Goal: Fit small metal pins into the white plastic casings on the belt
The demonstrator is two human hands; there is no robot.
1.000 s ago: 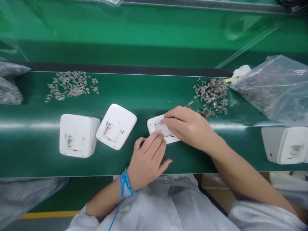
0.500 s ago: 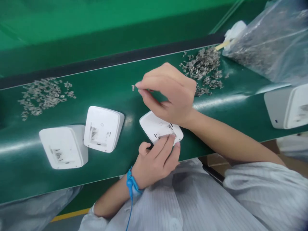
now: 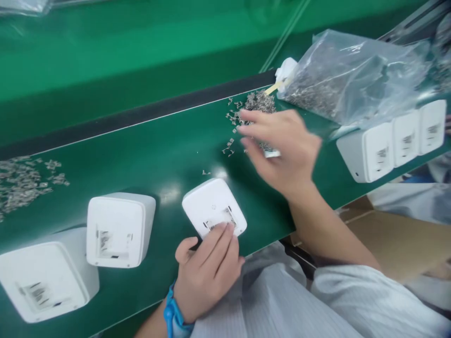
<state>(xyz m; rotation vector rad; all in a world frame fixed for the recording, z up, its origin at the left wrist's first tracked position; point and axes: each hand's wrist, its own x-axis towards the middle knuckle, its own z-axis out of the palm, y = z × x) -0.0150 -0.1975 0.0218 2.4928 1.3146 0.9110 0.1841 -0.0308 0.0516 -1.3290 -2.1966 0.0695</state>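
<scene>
A white plastic housing (image 3: 204, 197) with a recessed compartment lies tilted on the green bench. My left hand (image 3: 211, 267), with a blue wrist strap (image 3: 173, 312), grips its near edge; the fingertips press at the compartment and cover part of it. Over a heap of small metal contact clips (image 3: 260, 101) hovers my right hand (image 3: 285, 150), its fingers spread and slightly blurred. Nothing shows between those fingers. One loose metal clip (image 3: 206, 172) lies just beyond the housing.
Two more white housings (image 3: 112, 206) stand at the left, below another pile of metal pieces (image 3: 24, 183). At the right, a clear plastic bag (image 3: 338, 80) of metal parts lies behind a row of white housings (image 3: 369, 155). An open cardboard box (image 3: 380, 234) sits below the bench edge.
My right hand has moved from above the housing to the clip heap and opened; the small spring it pinched is gone from its fingers. My left hand stays on the housing. The view has shifted rightward.
</scene>
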